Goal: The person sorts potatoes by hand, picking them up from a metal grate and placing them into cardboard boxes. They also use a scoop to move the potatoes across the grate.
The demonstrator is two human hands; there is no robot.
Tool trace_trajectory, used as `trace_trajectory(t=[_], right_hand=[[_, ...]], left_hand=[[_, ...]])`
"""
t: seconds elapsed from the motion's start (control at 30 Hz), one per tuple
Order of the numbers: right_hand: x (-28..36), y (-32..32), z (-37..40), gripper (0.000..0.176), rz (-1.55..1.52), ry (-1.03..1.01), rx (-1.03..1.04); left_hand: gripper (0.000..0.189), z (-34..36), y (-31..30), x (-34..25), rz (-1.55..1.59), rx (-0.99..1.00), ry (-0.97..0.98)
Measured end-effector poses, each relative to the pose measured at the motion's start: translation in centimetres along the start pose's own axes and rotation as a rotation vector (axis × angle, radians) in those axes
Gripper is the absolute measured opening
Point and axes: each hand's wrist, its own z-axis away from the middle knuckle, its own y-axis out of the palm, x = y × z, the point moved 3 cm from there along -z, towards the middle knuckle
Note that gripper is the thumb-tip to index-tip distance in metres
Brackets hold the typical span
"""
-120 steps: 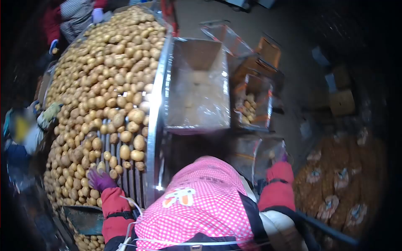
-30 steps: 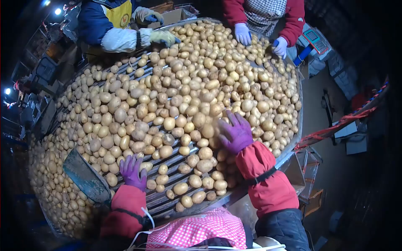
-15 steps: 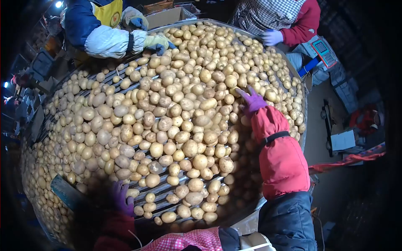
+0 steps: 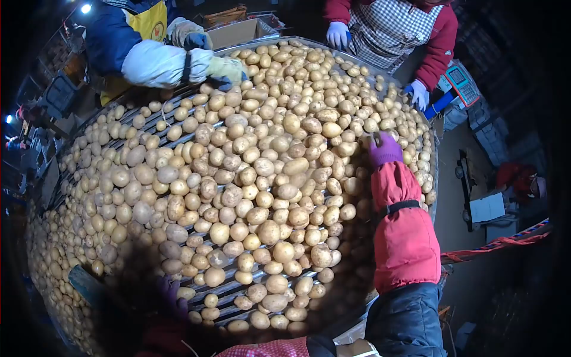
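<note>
A broad slatted table (image 4: 205, 293) is heaped with round, pale brown potatoes (image 4: 269, 232). On the right side of the heap lies my right hand (image 4: 385, 150) in a purple glove, close against several potatoes. Its fingers bend down and are partly hidden, so whether it grips one does not show. My left hand (image 4: 171, 296), also in a purple glove, rests low at the near left beside potatoes. Deep shadow covers most of its fingers. Left of it, a dark green plate-like edge (image 4: 86, 282) sticks up among the potatoes.
Across the table at the left, a co-worker's gloved hand (image 4: 226, 71) touches potatoes. Another co-worker's white-gloved hands (image 4: 418, 94) are at the far right rim. Beyond the table are a cardboard box (image 4: 241, 34), a device with keypad (image 4: 463, 83) and red-wrapped cord (image 4: 493, 243).
My right hand has shifted to the right, and its spread fingers are now bent. My left hand sits slightly lower in darker shadow. The far-right co-worker's hands have moved.
</note>
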Motion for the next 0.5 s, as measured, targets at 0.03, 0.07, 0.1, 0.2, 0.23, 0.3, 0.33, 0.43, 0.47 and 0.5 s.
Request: trace_trajectory(t=[0.03,0.07,0.1,0.2,0.23,0.3,0.33,0.43,0.47,0.5], right_hand=[[0.4,0.1,-0.6,0.040,-0.066,-0.093,-0.089],[1.0,0.8,-1.5,0.041,-0.134,-0.186,-0.177],[1.9,1.7,-2.6,0.041,-0.202,-0.285,-0.264],[2.5,5.6,-7.5,0.044,-0.199,-0.286,-0.239],[2.5,7.2,-9.4,0.045,-0.187,-0.304,-0.211],[4.0,7.4,-11.4,0.049,-0.212,-0.259,0.007],[4.4,7.6,-11.9,0.050,-0.230,-0.247,0.045],[5.0,7.9,-12.0,0.052,-0.282,-0.194,0.155],[4.8,7.7,-11.8,0.053,-0.291,-0.175,0.187],[4.3,7.7,-11.2,0.057,-0.373,-0.261,0.159]], left_hand=[[0.051,0.0,-0.1,-0.1,-0.002,0.011,-0.001],[0.051,0.0,-0.2,-0.1,-0.008,0.018,-0.002],[0.051,0.1,-0.4,-0.2,-0.011,0.028,-0.004],[0.051,0.1,-0.5,-0.1,-0.021,0.050,-0.022],[0.051,0.0,-0.6,0.0,-0.025,0.059,-0.022],[0.051,-0.4,-0.5,0.3,-0.022,0.073,-0.025],[0.051,-0.7,-0.4,0.5,-0.020,0.076,-0.026],[0.051,-1.1,-0.2,0.9,-0.021,0.084,-0.028],[0.051,-1.2,-0.1,1.0,-0.018,0.084,-0.029],[0.051,-1.2,0.0,1.1,-0.019,0.083,-0.034]])
